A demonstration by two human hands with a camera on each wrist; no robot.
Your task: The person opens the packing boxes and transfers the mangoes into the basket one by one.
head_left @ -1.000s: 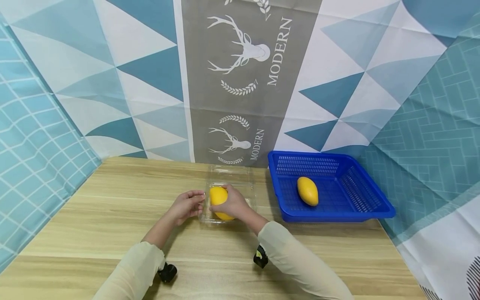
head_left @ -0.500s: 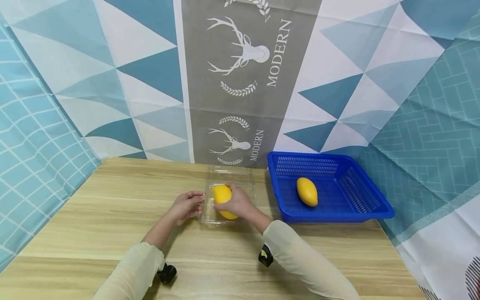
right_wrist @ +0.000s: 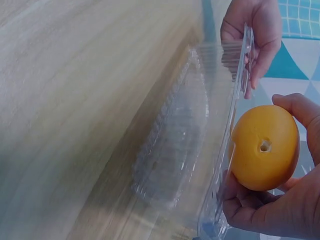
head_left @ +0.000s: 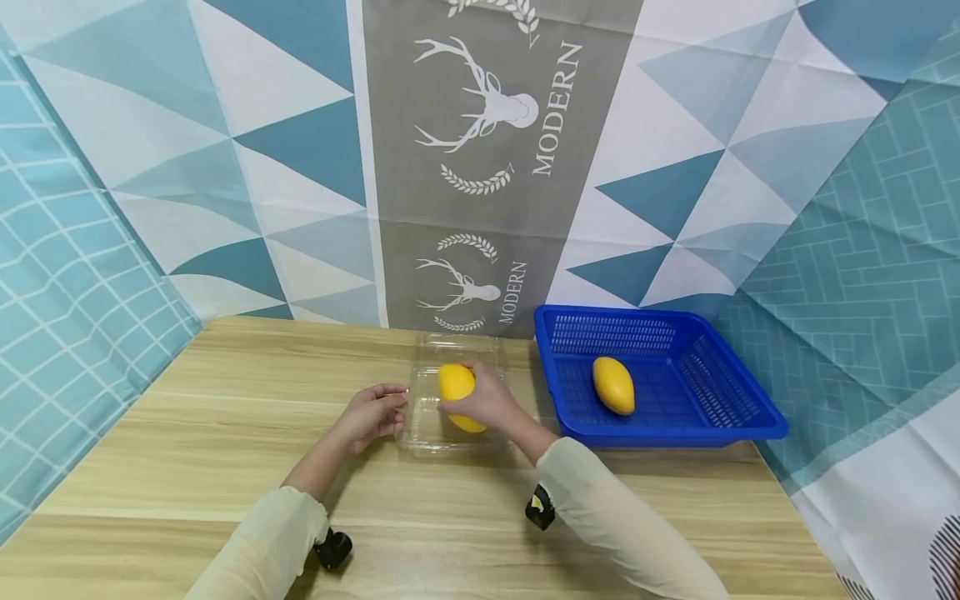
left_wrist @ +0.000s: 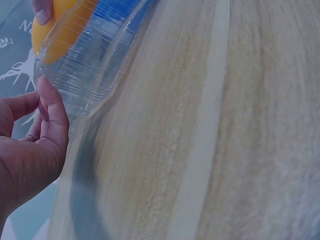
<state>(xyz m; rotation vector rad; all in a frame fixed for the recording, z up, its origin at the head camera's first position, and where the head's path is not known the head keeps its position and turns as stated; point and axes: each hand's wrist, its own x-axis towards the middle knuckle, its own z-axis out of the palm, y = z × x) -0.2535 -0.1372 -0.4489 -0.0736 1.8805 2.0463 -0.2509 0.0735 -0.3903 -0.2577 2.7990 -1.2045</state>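
Note:
A yellow mango is held in my right hand, the fingers and thumb curled round its sides. In the right wrist view the mango is at the rim of a clear plastic clamshell box, its stem end facing the camera. The box lies on the table with its lid folded back toward the wall. At the left edge of the box, my left hand pinches the rim between thumb and forefinger, plain in the left wrist view.
Right of the box stands a blue plastic basket with perforated walls. A second mango lies inside it. Patterned cloth hangs behind the wooden table. A black wrist camera sits under the left sleeve.
My right hand has shifted right with the mango, from the left part of the box to its right part. The left hand keeps its place on the rim.

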